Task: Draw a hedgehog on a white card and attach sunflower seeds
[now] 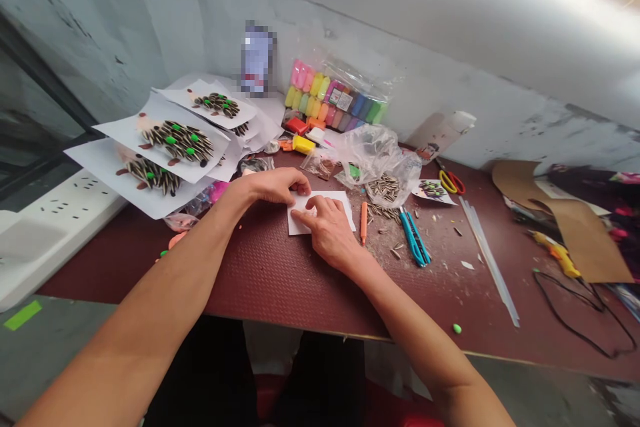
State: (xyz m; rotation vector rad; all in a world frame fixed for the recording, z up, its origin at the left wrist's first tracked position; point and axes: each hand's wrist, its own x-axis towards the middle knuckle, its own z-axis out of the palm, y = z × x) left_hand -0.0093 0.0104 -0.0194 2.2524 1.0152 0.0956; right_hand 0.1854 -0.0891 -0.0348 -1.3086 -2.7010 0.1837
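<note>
Inspection finds a white paper card (pixel 341 208) lying flat on the maroon tabletop (pixel 280 283), directly ahead of the person, its long axis running left to right with a slight tilt. The right hand (pixel 327 230) is the nearer of the two: it lies across the card from the near right, fingers partly curled, tips pressed on the surface near the left edge. The left hand (pixel 279 187) comes in from the near left, fingers curled over the card's far left corner. Whether either hand has an actual grip cannot be determined from this view — the fingers cover the contact points. To the right of the card lie an orange marker (pixel 363 221), teal-handled scissors (pixel 414 238) and a clear plastic bag of sunflower seeds (pixel 386 187). Far left, paper sheets bearing seed-covered hedgehog figures (pixel 177 145) are stacked — well apart from both hands, with a pack of modelling clay (pixel 333 97) beyond them to the right.
</note>
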